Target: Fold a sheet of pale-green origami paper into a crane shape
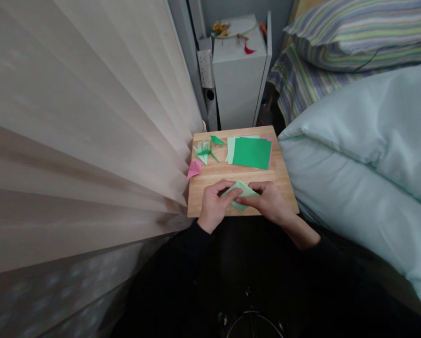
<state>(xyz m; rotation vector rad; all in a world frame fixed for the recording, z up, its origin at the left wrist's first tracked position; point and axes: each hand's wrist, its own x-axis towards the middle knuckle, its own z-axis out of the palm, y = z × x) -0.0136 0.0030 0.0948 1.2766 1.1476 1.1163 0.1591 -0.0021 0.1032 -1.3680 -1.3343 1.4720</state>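
Observation:
A pale green folded paper lies at the front of a small wooden board. My left hand pinches its left side with thumb and fingers closed on it. My right hand grips its right side, the thumb pressing on top. Farther back on the board rests a stack of paper squares, dark green on top with light green and pink sheets under it. Left of the stack sit several folded green paper figures, and a pink folded piece lies at the board's left edge.
A pleated beige curtain fills the left side and touches the board. A pale blue duvet and a striped pillow lie on the right. A white cabinet stands behind the board, with small ornaments on top.

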